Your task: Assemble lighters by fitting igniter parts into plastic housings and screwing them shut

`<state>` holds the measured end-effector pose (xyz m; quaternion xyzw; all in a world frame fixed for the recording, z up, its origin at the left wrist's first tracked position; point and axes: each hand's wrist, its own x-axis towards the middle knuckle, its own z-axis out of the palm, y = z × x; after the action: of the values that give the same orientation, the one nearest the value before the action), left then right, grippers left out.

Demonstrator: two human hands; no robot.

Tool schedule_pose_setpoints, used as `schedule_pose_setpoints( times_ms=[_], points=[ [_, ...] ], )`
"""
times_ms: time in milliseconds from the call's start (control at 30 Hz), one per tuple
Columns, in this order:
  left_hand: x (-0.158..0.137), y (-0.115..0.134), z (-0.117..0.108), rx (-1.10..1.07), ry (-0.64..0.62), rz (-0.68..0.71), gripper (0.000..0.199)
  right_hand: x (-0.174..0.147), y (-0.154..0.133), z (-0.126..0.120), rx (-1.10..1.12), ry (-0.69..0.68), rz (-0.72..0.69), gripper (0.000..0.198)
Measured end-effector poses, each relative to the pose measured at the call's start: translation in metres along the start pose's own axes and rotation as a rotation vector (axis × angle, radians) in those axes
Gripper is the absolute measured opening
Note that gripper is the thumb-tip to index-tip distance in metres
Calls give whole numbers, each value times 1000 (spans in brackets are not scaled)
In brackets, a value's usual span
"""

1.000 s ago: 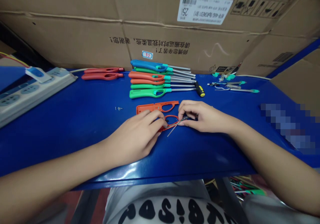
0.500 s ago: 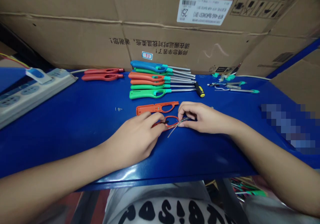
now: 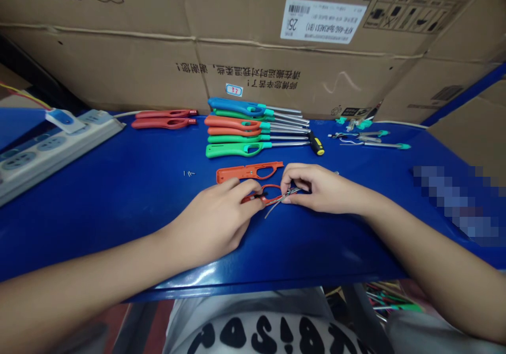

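My left hand [image 3: 223, 214] is closed, its thumb and fingertips gripping an orange lighter shell half [image 3: 272, 188] with a finger loop. At the shell's right end my right hand [image 3: 318, 188] pinches a bundle of thin wires. One thin grey strand [image 3: 271, 211] from that bundle crosses the shell and sticks out to the lower left. My left fingers cover much of the shell's handle, and my right fingers hide where the wires meet the shell. Just behind lies the other orange shell half [image 3: 233, 173], inner side up.
Assembled lighters [image 3: 233, 149] lie stacked at the back beside a black-and-yellow screwdriver [image 3: 317, 144]. Red shells [image 3: 164, 124] are to their left. Small screws [image 3: 190, 173], a power strip [image 3: 59, 143] and loose lighter nozzles [image 3: 381, 143] also lie on the blue table [image 3: 130, 201]. A cardboard box [image 3: 130, 58] stands behind.
Both hands keep their grips on the shell and wires with hardly any finger movement. The whole view has shifted slightly.
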<state>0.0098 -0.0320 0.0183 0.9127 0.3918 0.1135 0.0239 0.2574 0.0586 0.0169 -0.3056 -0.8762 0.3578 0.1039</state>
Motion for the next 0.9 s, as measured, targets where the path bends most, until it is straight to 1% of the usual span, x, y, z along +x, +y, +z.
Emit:
schedule_pose_setpoints(
  times_ms=[133, 200, 333, 467, 733, 900],
  points=[
    [-1, 0, -1, 3, -8, -7, 34, 0, 0, 2, 4, 34, 23, 12],
    [-1, 0, -1, 4, -8, -9, 34, 0, -2, 1, -24, 38, 14, 11],
    [-2, 0, 0, -8, -10, -10, 34, -3, -6, -2, -69, 10, -51, 7],
    [-2, 0, 0, -16, -14, -13, 34, -4, -5, -4, -87, 2, -84, 9],
    [0, -1, 0, -22, -7, -4, 35, -3, -3, -2, -150, 3, -95, 4],
    [0, 0, -1, -9, -11, -3, 34, -3, -3, -1, -115, -9, -87, 6]
  ],
)
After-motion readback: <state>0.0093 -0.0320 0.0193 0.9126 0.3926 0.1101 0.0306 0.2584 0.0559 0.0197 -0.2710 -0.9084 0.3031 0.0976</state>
